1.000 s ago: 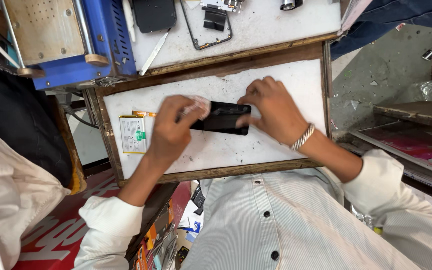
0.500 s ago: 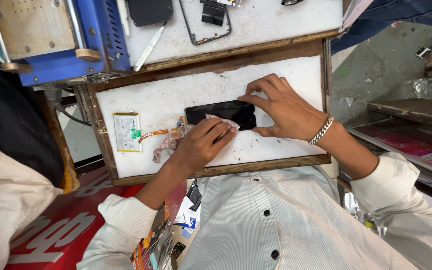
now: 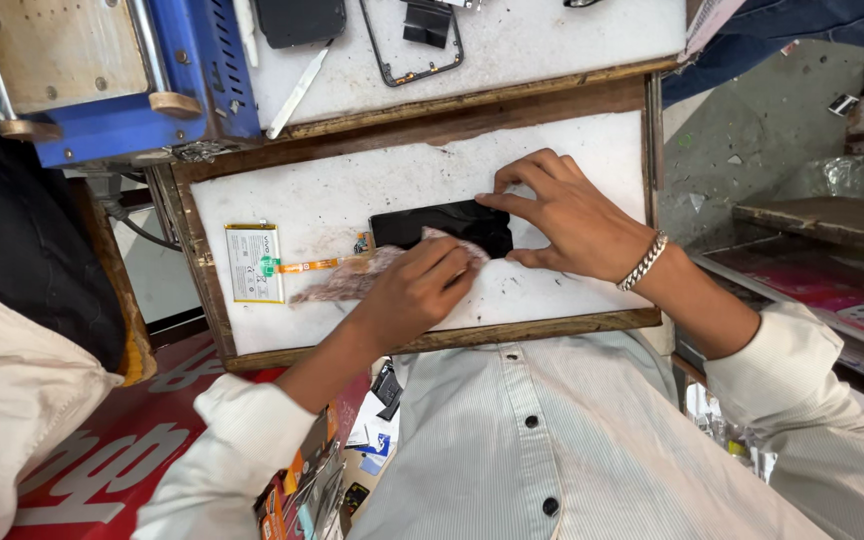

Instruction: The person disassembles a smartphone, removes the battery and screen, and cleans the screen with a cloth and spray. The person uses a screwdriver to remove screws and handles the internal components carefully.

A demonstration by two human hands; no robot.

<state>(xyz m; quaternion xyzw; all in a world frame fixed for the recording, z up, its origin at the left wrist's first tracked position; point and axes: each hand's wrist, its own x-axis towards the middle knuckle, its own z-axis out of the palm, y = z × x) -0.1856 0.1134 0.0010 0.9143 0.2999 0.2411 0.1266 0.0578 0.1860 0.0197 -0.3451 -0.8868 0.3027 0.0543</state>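
Observation:
A black phone (image 3: 439, 223) lies flat on the white work board (image 3: 552, 160). My right hand (image 3: 572, 218), with a metal bracelet on the wrist, pins the phone's right end with fingers and thumb. My left hand (image 3: 414, 290) presses a pinkish-brown cloth (image 3: 337, 283) against the phone's near edge. The cloth trails off to the left over the board. A white battery (image 3: 253, 262) with an orange flex cable (image 3: 304, 266) lies at the board's left end, apart from both hands.
A wooden frame (image 3: 452, 338) rims the board. Beyond it stand a blue machine (image 3: 142, 90), a dark phone frame (image 3: 417, 45), a white stick tool (image 3: 297, 92) and a dark phone back (image 3: 300, 20). Shelves stand at the right.
My left hand with the cloth has slid from the phone's left end down to its near edge. My right hand stays on the phone's right end.

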